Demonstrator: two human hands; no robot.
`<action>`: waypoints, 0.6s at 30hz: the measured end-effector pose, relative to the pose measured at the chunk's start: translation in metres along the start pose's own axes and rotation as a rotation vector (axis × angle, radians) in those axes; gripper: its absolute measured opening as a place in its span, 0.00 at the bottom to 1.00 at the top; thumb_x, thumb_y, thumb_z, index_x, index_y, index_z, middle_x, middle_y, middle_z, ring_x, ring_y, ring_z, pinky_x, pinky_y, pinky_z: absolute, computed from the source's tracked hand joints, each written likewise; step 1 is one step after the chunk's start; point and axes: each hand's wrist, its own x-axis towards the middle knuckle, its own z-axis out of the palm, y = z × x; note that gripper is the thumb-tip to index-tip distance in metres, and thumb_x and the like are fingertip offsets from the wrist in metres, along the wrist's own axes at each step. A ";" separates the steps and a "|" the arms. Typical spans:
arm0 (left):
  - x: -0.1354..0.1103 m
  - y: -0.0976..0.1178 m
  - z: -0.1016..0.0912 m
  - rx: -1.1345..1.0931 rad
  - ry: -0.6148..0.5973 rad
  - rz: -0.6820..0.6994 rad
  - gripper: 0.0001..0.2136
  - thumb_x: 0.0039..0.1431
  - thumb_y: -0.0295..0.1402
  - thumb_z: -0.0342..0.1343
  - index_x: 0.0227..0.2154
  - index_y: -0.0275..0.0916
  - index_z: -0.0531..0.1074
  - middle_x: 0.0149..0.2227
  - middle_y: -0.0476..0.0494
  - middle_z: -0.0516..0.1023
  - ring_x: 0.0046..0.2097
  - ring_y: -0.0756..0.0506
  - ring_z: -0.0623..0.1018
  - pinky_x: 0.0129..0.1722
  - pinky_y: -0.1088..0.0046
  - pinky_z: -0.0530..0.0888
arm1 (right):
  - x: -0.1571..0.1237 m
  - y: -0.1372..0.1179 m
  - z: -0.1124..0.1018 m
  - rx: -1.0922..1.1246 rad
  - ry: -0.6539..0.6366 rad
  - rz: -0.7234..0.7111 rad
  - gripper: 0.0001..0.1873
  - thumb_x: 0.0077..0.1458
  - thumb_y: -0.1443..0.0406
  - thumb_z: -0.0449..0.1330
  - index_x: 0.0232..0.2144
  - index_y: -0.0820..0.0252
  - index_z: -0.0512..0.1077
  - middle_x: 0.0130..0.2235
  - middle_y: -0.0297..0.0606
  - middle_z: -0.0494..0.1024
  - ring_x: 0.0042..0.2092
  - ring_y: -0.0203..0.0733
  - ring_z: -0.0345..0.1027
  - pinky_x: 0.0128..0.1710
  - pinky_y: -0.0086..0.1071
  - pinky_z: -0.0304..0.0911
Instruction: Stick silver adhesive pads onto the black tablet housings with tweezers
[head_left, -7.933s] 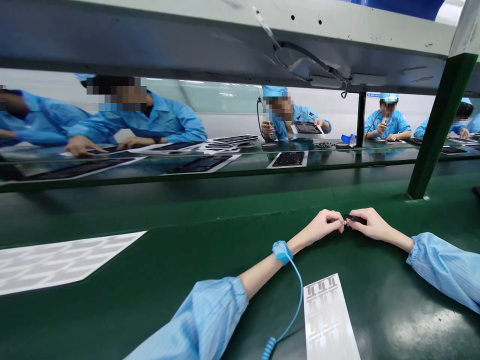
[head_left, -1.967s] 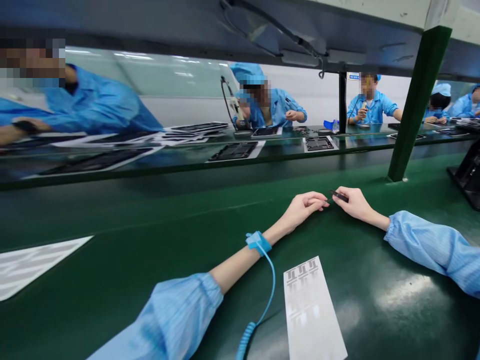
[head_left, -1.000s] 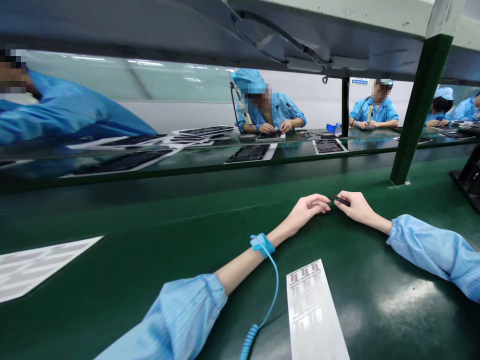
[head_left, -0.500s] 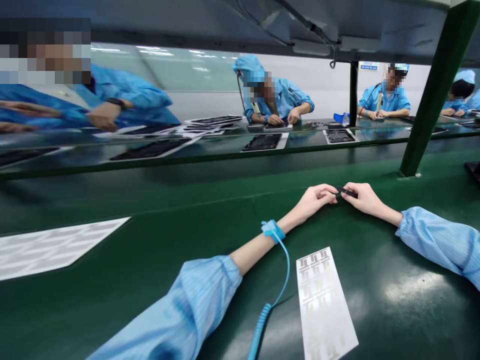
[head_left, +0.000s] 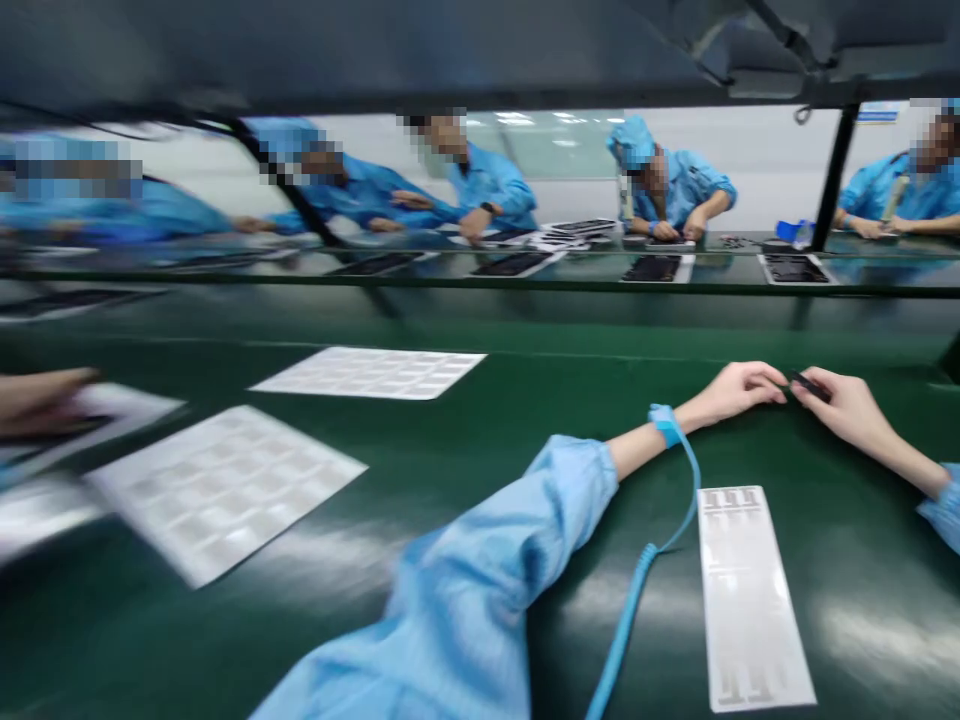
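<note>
1. Green surface (head_left: 150, 640) spans the frame's lower half.
2. A patterned sheet (head_left: 232, 490) lies flat, left of centre.
3. A narrow white sheet (head_left: 754, 600) lies lower right.
4. Left hand (head_left: 739, 390), right of centre: fingers curved; I cannot tell whether they grip anything.
5. Right hand (head_left: 851, 408), just beside it, pinches a black tool (head_left: 810, 386).

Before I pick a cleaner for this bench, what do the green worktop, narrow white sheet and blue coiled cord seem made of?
Green worktop: perhaps rubber or vinyl, smooth and semi-glossy, showing reflections.
Narrow white sheet: coated paper or plastic film, can't tell which; glossy, by its sheen.
Blue coiled cord: probably plastic, smooth, evenly coloured and curving.
</note>
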 end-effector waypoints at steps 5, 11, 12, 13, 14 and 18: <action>0.000 0.001 0.004 0.031 -0.006 -0.032 0.09 0.66 0.32 0.60 0.45 0.34 0.73 0.43 0.43 0.78 0.46 0.42 0.79 0.49 0.57 0.77 | -0.002 0.008 0.000 0.016 0.031 0.018 0.26 0.53 0.40 0.54 0.23 0.54 0.71 0.17 0.34 0.70 0.18 0.40 0.61 0.20 0.34 0.53; 0.000 -0.003 0.004 0.021 -0.003 -0.017 0.07 0.66 0.32 0.60 0.43 0.34 0.74 0.42 0.44 0.78 0.46 0.43 0.79 0.49 0.57 0.77 | -0.004 0.016 0.002 -0.019 0.000 0.062 0.30 0.52 0.36 0.51 0.25 0.53 0.73 0.19 0.37 0.73 0.20 0.43 0.64 0.21 0.37 0.58; 0.000 -0.003 0.004 0.018 -0.002 -0.015 0.08 0.66 0.33 0.60 0.43 0.34 0.74 0.42 0.43 0.78 0.45 0.43 0.79 0.49 0.57 0.77 | -0.004 0.016 0.002 -0.025 -0.001 0.067 0.30 0.52 0.36 0.51 0.25 0.53 0.73 0.19 0.37 0.73 0.20 0.43 0.64 0.22 0.37 0.58; 0.000 -0.003 0.004 0.017 0.001 -0.014 0.08 0.67 0.33 0.59 0.43 0.34 0.74 0.42 0.43 0.78 0.45 0.43 0.79 0.49 0.58 0.77 | -0.004 0.016 0.002 -0.029 -0.002 0.070 0.31 0.52 0.35 0.50 0.25 0.53 0.73 0.19 0.37 0.73 0.20 0.43 0.64 0.22 0.37 0.58; 0.000 -0.004 0.004 0.018 0.005 -0.014 0.08 0.67 0.34 0.59 0.43 0.34 0.74 0.42 0.43 0.78 0.44 0.43 0.79 0.48 0.58 0.77 | -0.004 0.016 0.002 -0.031 -0.004 0.072 0.32 0.52 0.34 0.50 0.25 0.53 0.73 0.19 0.37 0.73 0.20 0.43 0.63 0.21 0.37 0.58; 0.001 -0.004 0.004 0.043 0.032 -0.020 0.08 0.68 0.34 0.58 0.43 0.34 0.74 0.42 0.43 0.78 0.44 0.43 0.79 0.48 0.58 0.77 | -0.003 0.017 0.002 -0.025 -0.011 0.071 0.32 0.51 0.34 0.51 0.25 0.53 0.73 0.20 0.37 0.73 0.21 0.43 0.64 0.22 0.36 0.59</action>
